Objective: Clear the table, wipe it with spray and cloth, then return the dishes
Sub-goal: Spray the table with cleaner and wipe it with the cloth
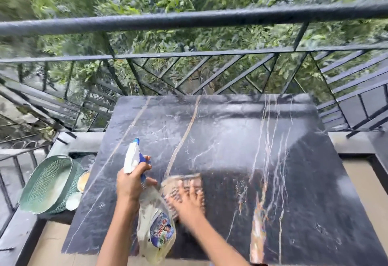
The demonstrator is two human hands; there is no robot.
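The dark marble table [241,139] fills the middle of the view. My left hand [131,181] grips a clear spray bottle [155,230] by its white and blue trigger head, held over the table's near left part. Just to its right, my right hand [189,200] lies flat with spread fingers on a checked cloth [178,183] pressed to the tabletop; both are motion-blurred. Dishes [83,181] show partly at the table's left edge, behind a green mesh basket [50,186] on the ledge.
A black metal railing [189,20] runs behind and around the table, with dense green foliage beyond. A grey ledge [19,236] lies at the lower left beside the basket. Tan floor shows at the table's right.
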